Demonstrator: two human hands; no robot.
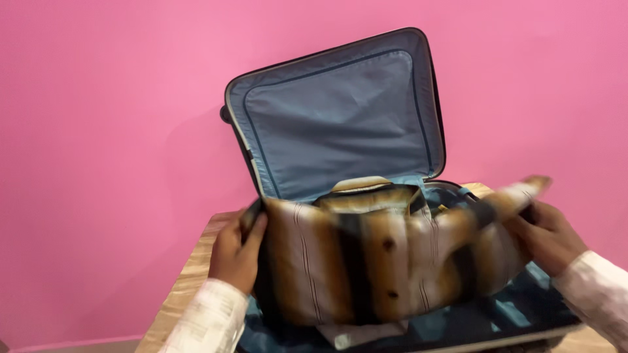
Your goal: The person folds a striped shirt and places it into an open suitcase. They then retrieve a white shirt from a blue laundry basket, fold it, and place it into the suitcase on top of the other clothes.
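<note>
A brown, tan and dark striped shirt (386,258) with buttons is stretched out over an open suitcase (340,124). My left hand (237,252) grips the shirt's left edge. Over on the right, my right hand (548,236) holds the other end, which lifts up toward the suitcase's right side. The garment is blurred from motion. The suitcase lid stands upright with a blue-grey fabric lining. Another folded tan garment (360,185) shows behind the shirt inside the case.
The suitcase lies on a light wooden table (186,281) set against a bright pink wall (98,131). Blue cloth (517,314) lies in the suitcase bottom beneath the shirt. Both my sleeves are pale and patterned.
</note>
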